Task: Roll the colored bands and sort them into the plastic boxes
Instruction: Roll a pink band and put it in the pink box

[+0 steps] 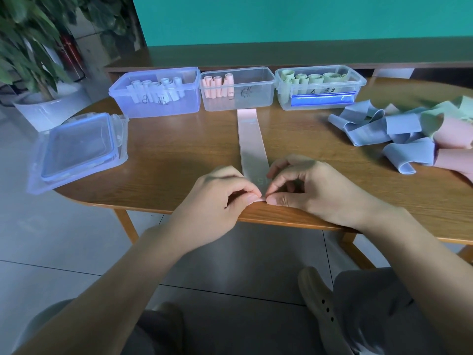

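From the head view, a pink band [251, 142] lies flat along the wooden table [179, 160], stretching from the table's near edge up to the middle plastic box [236, 89], and both the left hand [217, 198] and the right hand [309, 185] pinch its near end between curled fingers and thumbs. The middle box holds pink rolls, the left box [156, 92] holds pale rolls and the right box [320, 87] green ones. A pile of loose bands [399, 131] lies at the right, and stacked lids [76, 149] overhang the table's left edge.
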Motion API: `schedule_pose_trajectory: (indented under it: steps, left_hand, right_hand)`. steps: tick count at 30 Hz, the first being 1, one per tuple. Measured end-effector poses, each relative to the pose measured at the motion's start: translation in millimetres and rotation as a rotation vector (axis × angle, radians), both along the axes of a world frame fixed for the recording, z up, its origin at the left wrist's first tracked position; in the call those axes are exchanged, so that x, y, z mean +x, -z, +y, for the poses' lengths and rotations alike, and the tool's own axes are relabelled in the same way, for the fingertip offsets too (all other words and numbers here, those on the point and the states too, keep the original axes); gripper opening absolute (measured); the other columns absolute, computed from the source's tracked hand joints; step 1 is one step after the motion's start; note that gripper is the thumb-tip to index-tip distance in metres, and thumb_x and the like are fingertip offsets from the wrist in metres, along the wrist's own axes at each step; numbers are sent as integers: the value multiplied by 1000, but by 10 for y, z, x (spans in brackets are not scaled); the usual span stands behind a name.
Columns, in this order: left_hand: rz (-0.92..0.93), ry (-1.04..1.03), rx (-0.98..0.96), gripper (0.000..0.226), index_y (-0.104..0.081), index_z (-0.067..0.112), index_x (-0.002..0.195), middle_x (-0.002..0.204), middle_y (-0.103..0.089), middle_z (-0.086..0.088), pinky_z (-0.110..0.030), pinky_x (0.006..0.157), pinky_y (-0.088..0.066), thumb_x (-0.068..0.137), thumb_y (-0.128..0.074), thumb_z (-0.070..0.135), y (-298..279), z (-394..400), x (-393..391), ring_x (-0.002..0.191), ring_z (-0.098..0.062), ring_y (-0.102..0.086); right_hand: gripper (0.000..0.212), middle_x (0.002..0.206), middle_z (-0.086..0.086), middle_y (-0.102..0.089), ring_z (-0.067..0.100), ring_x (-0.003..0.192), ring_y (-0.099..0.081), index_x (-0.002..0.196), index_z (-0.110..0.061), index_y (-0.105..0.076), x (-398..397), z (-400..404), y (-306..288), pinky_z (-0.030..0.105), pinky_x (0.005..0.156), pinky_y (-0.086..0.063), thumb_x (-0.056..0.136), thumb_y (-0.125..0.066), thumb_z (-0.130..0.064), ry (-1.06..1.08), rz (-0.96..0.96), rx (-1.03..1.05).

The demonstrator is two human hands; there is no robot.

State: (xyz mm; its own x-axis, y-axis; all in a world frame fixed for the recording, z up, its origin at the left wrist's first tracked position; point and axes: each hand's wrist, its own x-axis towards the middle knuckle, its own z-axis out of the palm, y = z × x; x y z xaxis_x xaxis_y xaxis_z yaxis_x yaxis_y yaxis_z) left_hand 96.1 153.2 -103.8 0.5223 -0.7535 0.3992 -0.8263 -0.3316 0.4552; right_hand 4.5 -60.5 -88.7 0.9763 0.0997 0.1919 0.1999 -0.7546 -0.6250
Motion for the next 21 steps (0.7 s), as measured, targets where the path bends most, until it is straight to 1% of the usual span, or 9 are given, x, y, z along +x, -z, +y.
schedule_pose_trajectory:
  steps: [3,6,10,14,17,21]
  left_hand:
    - [55,-1,-3,14,-79,29,98,96,-64,14,-15,76,-48,88,-72,36,-32,26,-6,93,-6,-62]
    - [64,-39,-37,16,-80,29,93,93,-63,16,-12,72,-48,83,-73,41,-48,25,2,88,-4,-62]
    - [42,-84,-67,8,-78,27,84,91,-60,19,-7,69,-44,81,-80,34,-67,30,-14,86,-3,-59]
    - [56,-58,-53,7,-77,27,85,94,-59,19,-7,70,-43,83,-77,33,-85,36,-13,88,-6,-58]
    - [60,-48,-40,13,-77,28,87,96,-59,17,-8,70,-45,83,-73,39,-78,26,-7,90,-7,-58]
    - [54,-56,-36,15,-78,27,86,95,-59,16,-10,71,-46,83,-74,41,-58,21,-6,91,-6,-58]
  right_hand:
    - [6,114,-19,-55,13,90,-60,92,-32,-78,10,9,1,23,81,-50,87,-76,-32,-1,-11,-30]
    - [5,114,-22,-53,12,90,-60,93,-30,-77,15,17,11,23,82,-50,89,-73,-32,-13,-12,-70]
    - [6,116,-21,-52,13,90,-61,94,-28,-76,28,14,14,26,82,-50,91,-72,-31,-15,-8,-92]
    - [7,118,-17,-53,12,86,-60,95,-27,-76,33,11,6,29,81,-51,92,-71,-30,-26,-8,-89]
    - [8,118,-16,-54,13,87,-60,95,-25,-77,35,9,-3,26,81,-50,92,-71,-29,-37,-6,-90]
    - [8,117,-17,-54,14,87,-60,95,-24,-77,40,8,-6,23,80,-49,91,-71,-28,-32,-4,-81]
